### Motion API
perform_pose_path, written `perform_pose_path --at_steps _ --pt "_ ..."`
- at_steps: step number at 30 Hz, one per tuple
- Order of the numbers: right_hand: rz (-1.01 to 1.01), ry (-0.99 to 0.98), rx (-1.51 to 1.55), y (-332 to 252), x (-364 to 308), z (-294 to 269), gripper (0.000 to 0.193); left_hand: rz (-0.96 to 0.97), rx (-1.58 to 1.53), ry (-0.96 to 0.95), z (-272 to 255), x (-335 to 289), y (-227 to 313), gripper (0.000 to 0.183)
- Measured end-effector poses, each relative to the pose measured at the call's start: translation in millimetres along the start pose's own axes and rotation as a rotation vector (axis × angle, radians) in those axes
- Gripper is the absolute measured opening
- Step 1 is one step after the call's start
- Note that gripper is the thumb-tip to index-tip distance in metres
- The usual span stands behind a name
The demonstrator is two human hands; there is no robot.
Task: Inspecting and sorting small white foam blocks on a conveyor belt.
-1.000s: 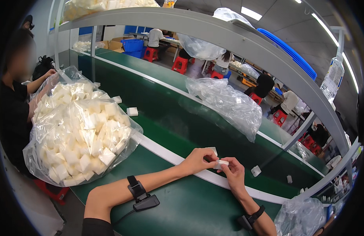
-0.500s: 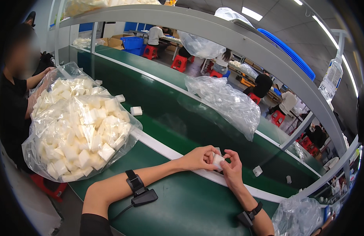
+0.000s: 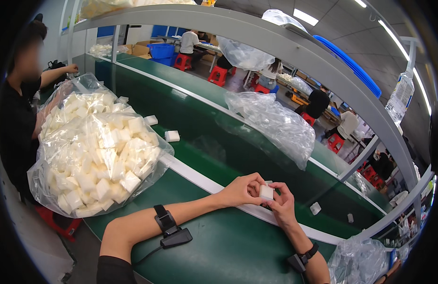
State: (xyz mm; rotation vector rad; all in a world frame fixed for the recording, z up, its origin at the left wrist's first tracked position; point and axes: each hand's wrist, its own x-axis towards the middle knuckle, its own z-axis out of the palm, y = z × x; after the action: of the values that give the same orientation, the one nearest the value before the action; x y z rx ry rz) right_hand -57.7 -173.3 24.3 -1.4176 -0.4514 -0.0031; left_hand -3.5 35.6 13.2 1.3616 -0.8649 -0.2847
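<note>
Both my hands meet over the pale edge strip of the conveyor, holding one small white foam-like block (image 3: 266, 192) between them. My left hand (image 3: 243, 190) pinches its left side with thumb and curled fingers. Against its right side press the fingertips of my right hand (image 3: 284, 204). The fingers partly cover the block's far and lower sides. A large clear plastic bag (image 3: 39, 182) heaped with similar off-white blocks (image 3: 103, 189) rests to my left. On the green belt (image 3: 200, 163) lie loose blocks, one white block (image 3: 172, 136) near the bag and another block (image 3: 315, 208) right of my hands.
A green tabletop (image 3: 200, 246) lies beneath my forearms. A grey metal frame (image 3: 238, 23) arches above the belt. Crumpled clear plastic (image 3: 271, 123) hangs beyond it, with more plastic film (image 3: 358, 260) at lower right. At far left sits a co-worker (image 3: 20, 123) beside the bag.
My right fingers have closed in on the block, which shows a fuller face now. Loose blocks on the belt have shifted right. The co-worker's hand has reached out toward the belt.
</note>
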Motion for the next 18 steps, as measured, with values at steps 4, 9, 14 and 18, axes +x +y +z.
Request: perform_pose_path --at_steps 4,9,14,18 --pt "-0.002 0.042 0.004 -0.7 1.6 2.0 0.045 0.018 -0.085 0.046 4.1 2.1 -3.0 0.041" --pt "0.007 0.084 -0.026 -1.3 1.4 6.3 0.045 0.005 -0.125 0.067 4.4 3.4 -4.3 0.042" --pt "-0.071 0.146 -0.082 1.0 1.8 8.9 0.051 -0.032 -0.230 0.056 0.9 2.4 -2.1 0.058" --pt "-0.012 0.117 -0.129 2.9 2.3 4.3 0.051 -0.021 -0.198 0.068 -2.4 3.3 -4.8 0.060"
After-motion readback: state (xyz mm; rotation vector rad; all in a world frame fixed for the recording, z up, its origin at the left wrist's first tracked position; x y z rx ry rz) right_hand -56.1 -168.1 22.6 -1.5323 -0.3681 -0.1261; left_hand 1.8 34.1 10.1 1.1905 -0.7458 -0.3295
